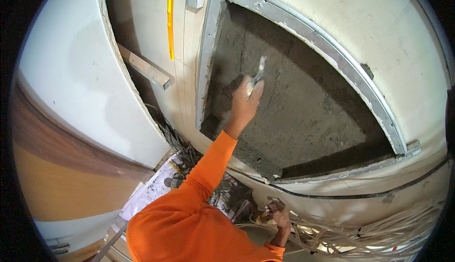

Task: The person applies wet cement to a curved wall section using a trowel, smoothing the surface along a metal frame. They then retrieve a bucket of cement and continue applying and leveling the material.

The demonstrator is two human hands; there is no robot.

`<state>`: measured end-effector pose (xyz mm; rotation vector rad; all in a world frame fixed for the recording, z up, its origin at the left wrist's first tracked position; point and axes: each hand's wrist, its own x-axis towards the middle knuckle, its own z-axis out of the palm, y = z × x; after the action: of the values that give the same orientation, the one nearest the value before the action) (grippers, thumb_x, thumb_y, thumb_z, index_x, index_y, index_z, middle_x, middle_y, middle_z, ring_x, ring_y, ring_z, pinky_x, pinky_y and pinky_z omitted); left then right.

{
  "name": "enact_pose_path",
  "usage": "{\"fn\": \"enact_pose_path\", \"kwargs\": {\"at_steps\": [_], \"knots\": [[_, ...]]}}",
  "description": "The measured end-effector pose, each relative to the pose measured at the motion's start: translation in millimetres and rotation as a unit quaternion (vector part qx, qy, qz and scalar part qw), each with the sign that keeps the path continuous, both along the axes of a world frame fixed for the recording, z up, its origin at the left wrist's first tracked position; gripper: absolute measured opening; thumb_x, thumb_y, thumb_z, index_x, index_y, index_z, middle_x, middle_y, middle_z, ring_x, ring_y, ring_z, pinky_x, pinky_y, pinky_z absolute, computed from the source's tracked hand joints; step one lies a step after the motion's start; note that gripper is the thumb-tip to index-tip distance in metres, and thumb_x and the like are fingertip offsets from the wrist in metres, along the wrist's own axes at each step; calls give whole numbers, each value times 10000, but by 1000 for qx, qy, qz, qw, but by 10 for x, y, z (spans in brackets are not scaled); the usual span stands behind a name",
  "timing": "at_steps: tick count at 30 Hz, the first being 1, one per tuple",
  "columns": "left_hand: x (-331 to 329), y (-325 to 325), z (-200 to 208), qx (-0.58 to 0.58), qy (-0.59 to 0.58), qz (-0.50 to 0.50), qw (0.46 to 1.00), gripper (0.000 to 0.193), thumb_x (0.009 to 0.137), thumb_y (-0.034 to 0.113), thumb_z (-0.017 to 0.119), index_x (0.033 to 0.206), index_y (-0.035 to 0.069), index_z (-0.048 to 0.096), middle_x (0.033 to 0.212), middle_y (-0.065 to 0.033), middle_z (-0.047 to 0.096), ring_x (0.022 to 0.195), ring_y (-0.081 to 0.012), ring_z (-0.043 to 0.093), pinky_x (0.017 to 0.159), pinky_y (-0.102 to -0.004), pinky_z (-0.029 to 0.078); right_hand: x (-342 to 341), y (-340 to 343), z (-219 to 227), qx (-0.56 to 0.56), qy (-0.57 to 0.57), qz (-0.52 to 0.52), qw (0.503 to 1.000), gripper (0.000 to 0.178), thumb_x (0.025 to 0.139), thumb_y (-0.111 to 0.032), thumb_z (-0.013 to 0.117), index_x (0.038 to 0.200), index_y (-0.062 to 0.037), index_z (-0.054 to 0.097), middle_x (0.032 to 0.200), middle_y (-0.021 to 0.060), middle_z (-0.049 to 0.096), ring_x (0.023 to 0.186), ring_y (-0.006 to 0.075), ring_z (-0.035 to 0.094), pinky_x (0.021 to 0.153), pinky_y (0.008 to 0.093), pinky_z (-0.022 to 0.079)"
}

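Note:
My left hand [245,102] reaches up over a recess of rough grey mortar [303,105] and grips a slim metal hand tool [258,75]. Motion blurs the tool, so its exact kind is unclear; its pale tip points up and away, close to the mortar. Lower and nearer to me is my right hand [280,218], with curled fingers smeared in grey. Something small and yellowish shows beside these fingers, but I cannot make it out. A metal frame [327,46] with a curved look borders the mortar.
Bundled pale cables [379,233] lie at the lower right, below a black cable [336,196]. A white panel [80,67] stands at the left. Between them is a mortar-spattered white surface [148,191]. A metal profile stub [144,67] and a yellow strip [170,20] are farther up.

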<state>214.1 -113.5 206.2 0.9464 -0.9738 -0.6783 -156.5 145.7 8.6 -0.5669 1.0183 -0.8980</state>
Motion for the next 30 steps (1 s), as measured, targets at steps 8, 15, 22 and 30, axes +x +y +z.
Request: {"fn": "enact_pose_path", "kwargs": {"at_steps": [8,15,22,30], "knots": [[443,-239,-32,1,-32,29,999,286,1040,266,601,886,32,545,661,-9,512,611,-74,466,557,-293,435,149,199,-287,-113,421,58,898,314,984,-214,660,1255,-56,670,1050,62,698,854,163,651,754,326,525],[448,4,-1027,18,-105,99,989,282,1015,259,614,902,8,555,672,-73,544,612,-117,489,573,-330,455,392,161,-71,-78,233,111,963,381,961,-215,705,1285,-25,640,1121,56,681,934,187,656,781,340,546],[659,-56,424,-59,-166,56,983,243,988,211,629,894,0,554,654,-138,511,581,-151,493,579,-339,460,182,168,-574,-123,194,78,970,567,925,-390,736,1325,-23,572,1163,100,635,991,240,657,821,368,550],[751,-117,-176,-35,-154,71,985,209,948,202,681,910,21,584,685,-190,607,600,-386,628,569,-393,492,833,255,-67,-76,139,92,983,615,891,-406,741,1329,-16,555,1202,103,633,1021,264,657,882,383,538]]}}
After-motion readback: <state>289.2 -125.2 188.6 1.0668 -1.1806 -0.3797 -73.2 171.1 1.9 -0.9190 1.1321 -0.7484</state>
